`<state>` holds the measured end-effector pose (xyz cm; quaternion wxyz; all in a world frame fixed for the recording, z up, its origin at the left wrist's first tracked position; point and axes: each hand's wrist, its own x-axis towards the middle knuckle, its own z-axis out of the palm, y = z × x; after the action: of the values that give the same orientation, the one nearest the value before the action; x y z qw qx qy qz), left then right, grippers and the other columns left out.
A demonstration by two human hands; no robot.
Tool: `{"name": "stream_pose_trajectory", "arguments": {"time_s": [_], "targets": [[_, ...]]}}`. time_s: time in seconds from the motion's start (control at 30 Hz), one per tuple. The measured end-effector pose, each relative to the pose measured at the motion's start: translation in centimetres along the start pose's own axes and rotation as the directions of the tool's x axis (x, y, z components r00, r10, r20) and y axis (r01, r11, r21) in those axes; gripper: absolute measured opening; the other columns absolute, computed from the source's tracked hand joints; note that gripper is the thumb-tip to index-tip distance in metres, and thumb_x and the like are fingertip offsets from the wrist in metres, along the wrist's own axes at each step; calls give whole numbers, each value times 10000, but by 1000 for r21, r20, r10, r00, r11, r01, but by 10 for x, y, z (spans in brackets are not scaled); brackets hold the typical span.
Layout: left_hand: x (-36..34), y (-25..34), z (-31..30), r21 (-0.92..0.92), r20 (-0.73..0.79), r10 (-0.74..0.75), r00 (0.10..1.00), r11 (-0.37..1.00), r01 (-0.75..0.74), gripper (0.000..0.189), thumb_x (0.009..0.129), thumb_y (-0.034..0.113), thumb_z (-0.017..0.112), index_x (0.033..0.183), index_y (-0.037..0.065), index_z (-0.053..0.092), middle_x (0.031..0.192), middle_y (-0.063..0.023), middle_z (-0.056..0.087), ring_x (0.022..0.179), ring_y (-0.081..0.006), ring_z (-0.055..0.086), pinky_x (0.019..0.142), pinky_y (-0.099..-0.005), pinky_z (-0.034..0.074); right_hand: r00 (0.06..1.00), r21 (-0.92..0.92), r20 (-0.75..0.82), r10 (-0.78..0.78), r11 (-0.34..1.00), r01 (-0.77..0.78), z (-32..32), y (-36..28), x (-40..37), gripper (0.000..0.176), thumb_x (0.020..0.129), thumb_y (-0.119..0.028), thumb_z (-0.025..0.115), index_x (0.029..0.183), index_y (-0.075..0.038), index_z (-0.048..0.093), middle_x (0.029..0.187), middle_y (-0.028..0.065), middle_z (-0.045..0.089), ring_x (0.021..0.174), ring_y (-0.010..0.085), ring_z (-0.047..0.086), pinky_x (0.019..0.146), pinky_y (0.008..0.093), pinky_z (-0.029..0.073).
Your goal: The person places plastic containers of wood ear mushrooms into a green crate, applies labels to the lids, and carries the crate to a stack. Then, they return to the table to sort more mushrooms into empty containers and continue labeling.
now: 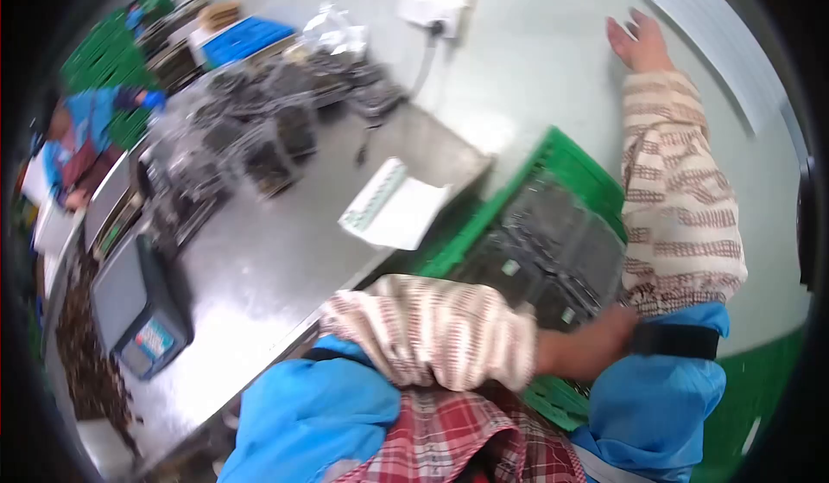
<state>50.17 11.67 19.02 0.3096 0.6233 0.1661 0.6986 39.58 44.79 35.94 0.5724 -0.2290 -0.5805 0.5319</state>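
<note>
My right arm reaches up along the pale wall, and my right hand (639, 47) is raised there, open, fingers apart, holding nothing. Its patterned sleeve runs down to a blue oversleeve (661, 397) with a black cuff, bunched around the elbow. My left hand (604, 338), blurred, crosses my body and is closed at that cuff; its fingertips are partly hidden. Another blue oversleeve (315, 405) covers my upper left arm. Beneath my arms stands a green crate (553, 150) filled with dark flat packs in clear plastic (553, 232).
The metal table (276, 284) holds a grey scale (142, 310), a white paper (401, 206), a heap of clear-plastic packs (259, 129) and loose dark pieces (86, 362). Across it is another person (86, 137) with a blue glove. A plug with a cord (432, 29) sits on the wall.
</note>
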Motion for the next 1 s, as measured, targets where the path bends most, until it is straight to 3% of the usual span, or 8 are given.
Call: {"name": "stream_pose_trajectory", "arguments": {"time_s": [0.03, 0.13, 0.23, 0.3, 0.43, 0.63, 0.77, 1.0], "targets": [[4, 27, 0, -227, 37, -62, 997, 971, 69, 326, 647, 116, 642, 919, -26, 534, 774, -237, 521, 747, -411, 518, 642, -447, 417, 911, 460, -85, 404, 827, -324, 31, -1, -4, 531, 844, -188, 575, 1251, 27, 311, 1060, 201, 480, 894, 303, 555, 705, 350, 513], [-24, 10, -25, -260, 61, -181, 982, 947, 191, 346, 683, 143, 631, 971, -13, 522, 879, -221, 533, 835, -363, 526, 711, -420, 421, 890, 438, 95, 447, 784, -440, 113, 46, -39, 520, 851, -158, 552, 1230, 53, 263, 985, 221, 506, 800, 291, 557, 636, 343, 511], [-42, -11, -52, -378, 205, -348, 915, 834, 402, 376, 736, 182, 613, 1050, 5, 505, 1035, -198, 551, 966, -291, 538, 814, -380, 426, 829, 39, 345, 439, 876, -480, 174, 98, -83, 289, 806, -160, 609, 978, 44, 498, 709, 137, 570, 538, 206, 563, 484, 310, 480], [-40, 54, -120, 502, 175, -680, 712, 684, 529, 294, 738, 112, 602, 993, -11, 524, 977, -173, 601, 862, -268, 598, 777, -324, 478, 746, -163, 468, 474, 876, -455, 206, 129, -125, 188, 787, -160, 637, 836, 7, 567, 647, 99, 580, 493, 172, 554, 447, 287, 457], [-87, 107, -201, 229, -102, -338, 936, 907, 352, 332, 750, 136, 673, 1020, -23, 565, 901, -118, 639, 788, -201, 625, 712, -294, 493, 440, -586, 606, 663, 746, -316, 239, 202, -184, 237, 799, -217, 629, 873, 0, 570, 682, 72, 588, 546, 149, 567, 474, 277, 468], [-218, 183, -454, 546, -805, 290, 518, 20, 838, 355, 761, 264, 671, 975, -7, 589, 880, -154, 627, 773, -207, 605, 641, -302, 475, 490, -755, 515, 703, 643, -128, 310, 291, -214, 498, 759, -310, 676, 1057, 66, 542, 788, 92, 598, 673, 143, 589, 523, 256, 481], [-280, 219, -553, -145, -849, 517, -110, -27, 989, 599, 682, 462, 685, 947, -66, 585, 900, -227, 623, 862, -312, 610, 769, -367, 452, 750, -731, 528, 400, 663, 161, 344, 392, -217, 746, 651, -309, 776, 1149, 139, 446, 822, 145, 614, 701, 204, 619, 621, 291, 493], [-289, 200, -618, -240, -817, 428, -386, 355, 904, 503, 620, 282, 753, 807, -149, 572, 805, -203, 628, 735, -258, 603, 706, -344, 455, 645, -487, 552, 529, 832, -266, 393, 418, -240, 348, 604, -245, 803, 699, -17, 558, 670, 30, 565, 587, 113, 497, 549, 249, 388]]}}
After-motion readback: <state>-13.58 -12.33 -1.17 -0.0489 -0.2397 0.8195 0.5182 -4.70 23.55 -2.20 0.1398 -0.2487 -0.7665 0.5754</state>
